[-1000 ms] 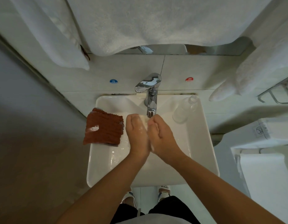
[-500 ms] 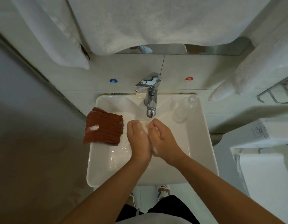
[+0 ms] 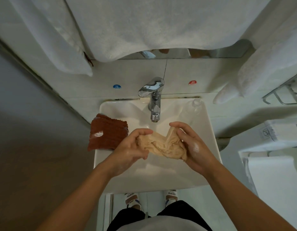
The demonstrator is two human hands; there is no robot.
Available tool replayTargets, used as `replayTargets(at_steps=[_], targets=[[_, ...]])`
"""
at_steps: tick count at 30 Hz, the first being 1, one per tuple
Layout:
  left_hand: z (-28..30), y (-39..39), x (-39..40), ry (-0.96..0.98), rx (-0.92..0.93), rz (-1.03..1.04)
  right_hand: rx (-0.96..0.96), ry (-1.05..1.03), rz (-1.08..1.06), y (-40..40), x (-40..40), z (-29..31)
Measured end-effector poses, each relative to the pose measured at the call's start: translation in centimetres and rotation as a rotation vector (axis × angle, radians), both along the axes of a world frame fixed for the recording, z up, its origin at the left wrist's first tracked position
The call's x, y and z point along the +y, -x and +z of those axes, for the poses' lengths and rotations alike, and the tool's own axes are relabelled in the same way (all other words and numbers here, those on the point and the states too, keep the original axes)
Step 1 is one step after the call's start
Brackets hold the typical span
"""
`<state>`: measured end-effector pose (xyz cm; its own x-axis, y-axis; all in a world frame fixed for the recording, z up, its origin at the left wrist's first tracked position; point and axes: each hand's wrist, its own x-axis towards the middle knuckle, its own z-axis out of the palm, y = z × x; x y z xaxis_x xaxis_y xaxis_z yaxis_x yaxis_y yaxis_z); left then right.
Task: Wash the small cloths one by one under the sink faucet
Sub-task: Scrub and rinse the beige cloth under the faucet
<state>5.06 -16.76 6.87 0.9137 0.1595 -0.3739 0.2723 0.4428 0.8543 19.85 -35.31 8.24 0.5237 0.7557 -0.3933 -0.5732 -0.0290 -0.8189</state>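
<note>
Both hands, left hand (image 3: pixel 129 147) and right hand (image 3: pixel 192 144), gripped the soapy beige cloth (image 3: pixel 161 144) below the faucet (image 3: pixel 154 100); the rust cloth (image 3: pixel 107 134) on the sink's (image 3: pixel 209 130) left rim apparently awaited washing.

both hands (image 3: pixel 161 147) cover the beige cloth's (image 3: pixel 162 144) ends; upper towels (image 3: pixel 144 22) run off frame.

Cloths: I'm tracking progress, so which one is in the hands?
The beige cloth, stretched between left hand and right hand; the brown cloth lies untouched on the sink rim.
</note>
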Motion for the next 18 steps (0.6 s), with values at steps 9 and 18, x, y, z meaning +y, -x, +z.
replayTargets(at_steps=[9, 18], targets=[[0.4, 0.2, 1.4, -0.536, -0.016, 0.032, 0.113, -0.096, 0.270, -1.0, -0.5, 1.1], [0.7, -1.0, 0.7, -0.468, 0.134, 0.255, -0.133, 0.013, 0.261, -0.7, 0.3, 1.9]])
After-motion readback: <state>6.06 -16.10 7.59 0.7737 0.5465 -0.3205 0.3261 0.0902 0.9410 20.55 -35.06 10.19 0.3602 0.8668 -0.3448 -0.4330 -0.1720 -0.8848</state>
